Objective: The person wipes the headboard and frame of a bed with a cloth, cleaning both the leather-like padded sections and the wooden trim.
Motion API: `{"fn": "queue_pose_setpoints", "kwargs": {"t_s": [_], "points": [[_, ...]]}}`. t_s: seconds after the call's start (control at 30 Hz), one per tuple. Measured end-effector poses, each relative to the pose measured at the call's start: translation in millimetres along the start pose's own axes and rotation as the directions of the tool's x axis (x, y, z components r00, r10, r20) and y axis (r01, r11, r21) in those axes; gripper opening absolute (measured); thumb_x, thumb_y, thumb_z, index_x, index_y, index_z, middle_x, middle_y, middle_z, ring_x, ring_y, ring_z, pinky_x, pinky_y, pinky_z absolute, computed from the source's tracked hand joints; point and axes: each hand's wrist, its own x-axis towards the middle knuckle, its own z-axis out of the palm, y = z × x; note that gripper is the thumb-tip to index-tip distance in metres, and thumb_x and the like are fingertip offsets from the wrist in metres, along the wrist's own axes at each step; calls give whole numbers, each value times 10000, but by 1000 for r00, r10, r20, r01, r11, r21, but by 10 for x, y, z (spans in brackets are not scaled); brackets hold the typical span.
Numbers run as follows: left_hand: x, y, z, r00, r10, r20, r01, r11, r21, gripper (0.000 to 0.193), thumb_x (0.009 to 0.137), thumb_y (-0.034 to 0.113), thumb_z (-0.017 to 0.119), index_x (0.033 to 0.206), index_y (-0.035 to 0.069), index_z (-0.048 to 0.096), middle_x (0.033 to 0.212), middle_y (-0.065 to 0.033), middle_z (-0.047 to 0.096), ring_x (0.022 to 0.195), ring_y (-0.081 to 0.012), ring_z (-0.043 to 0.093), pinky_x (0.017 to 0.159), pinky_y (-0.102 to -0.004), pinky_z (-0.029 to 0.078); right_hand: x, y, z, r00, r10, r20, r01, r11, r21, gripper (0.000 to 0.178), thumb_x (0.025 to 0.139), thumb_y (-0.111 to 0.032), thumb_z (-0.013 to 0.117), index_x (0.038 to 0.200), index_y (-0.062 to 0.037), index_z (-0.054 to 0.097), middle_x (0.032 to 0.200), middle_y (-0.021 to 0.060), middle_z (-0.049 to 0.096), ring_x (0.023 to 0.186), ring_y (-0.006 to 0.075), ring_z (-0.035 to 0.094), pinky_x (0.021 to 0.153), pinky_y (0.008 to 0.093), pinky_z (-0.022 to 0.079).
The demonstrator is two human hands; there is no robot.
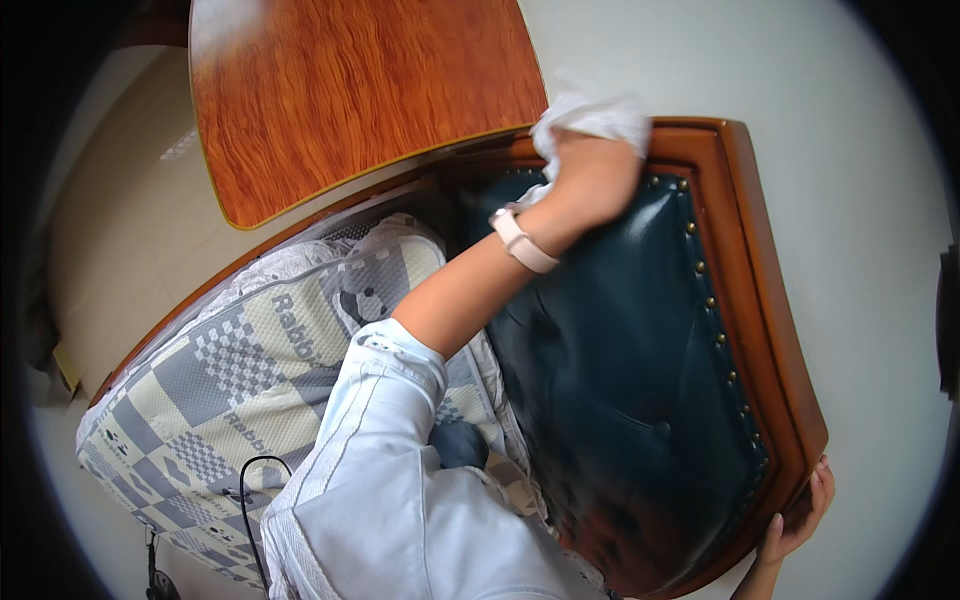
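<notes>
My left hand (598, 178), a pale band on its wrist, presses a crumpled white cloth (620, 118) against the far top corner of a headboard (770, 290). Motion smears the hand and cloth, and the fingers are mostly hidden. The headboard has a brown wooden frame around a dark green tufted leather panel (610, 340) edged with brass studs. At the lower right, my right hand (800, 515) grips the frame's outer edge, thumb apart from the fingers.
A bed with a grey and cream patterned mattress cover (240, 370) lies to the left. Beyond it stands a glossy wood-grain panel (360, 90). A black cable (246, 500) hangs near my sleeve. The pale wall (860, 200) borders the headboard.
</notes>
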Motion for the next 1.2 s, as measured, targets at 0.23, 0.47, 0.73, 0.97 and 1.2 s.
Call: {"fn": "queue_pose_setpoints", "kwargs": {"t_s": [0.23, 0.47, 0.73, 0.97, 1.2], "points": [[-1012, 747, -341, 925, 374, 66, -351, 908, -227, 492, 667, 319, 611, 908, -107, 569, 955, -344, 506, 1059, -538, 375, 956, -618, 201, 25, 4, 15, 1000, 13, -13, -12, 999, 43, 598, 795, -354, 518, 1257, 7, 402, 1294, 194, 354, 1261, 354, 318, 1055, 458, 220], [-1113, -307, -182, 959, -90, 269, 158, 957, -243, 435, 768, 353, 574, 1024, 2, 561, 1069, -227, 520, 1015, -377, 478, 848, -420, 375, -13, 43, 70, 997, -21, -73, 25, 998, 64, 675, 782, -475, 525, 1241, 10, 425, 1285, 194, 371, 1252, 357, 333, 1051, 459, 235], [-1314, -2707, 566, 593, -733, 334, 595, 119, -795, 492, 924, 370, 325, 1145, -28, 513, 1075, -143, 582, 962, -235, 559, 874, -313, 426, 61, -84, 178, 993, -31, -116, 41, 995, 89, 692, 776, -517, 509, 1251, -22, 418, 1299, 183, 368, 1253, 361, 333, 1050, 472, 244], [-2035, -1923, 798, 639, -762, 106, 318, 136, -938, 473, 925, 377, 327, 1159, -5, 479, 1069, -126, 565, 968, -251, 547, 867, -341, 431, 112, 11, 129, 994, -97, -47, 98, 995, 36, 685, 784, -472, 483, 1274, -3, 389, 1330, 208, 340, 1257, 359, 333, 1041, 436, 272], [-2658, -312, 615, 997, -74, -25, 44, 795, -605, 609, 876, 328, 444, 1309, -59, 259, 1311, -171, 348, 1199, -274, 351, 998, -348, 262, 42, -13, 177, 991, -56, -123, 71, 991, 117, 670, 780, -473, 510, 1258, -15, 411, 1309, 193, 358, 1257, 354, 336, 1035, 438, 290]]}}
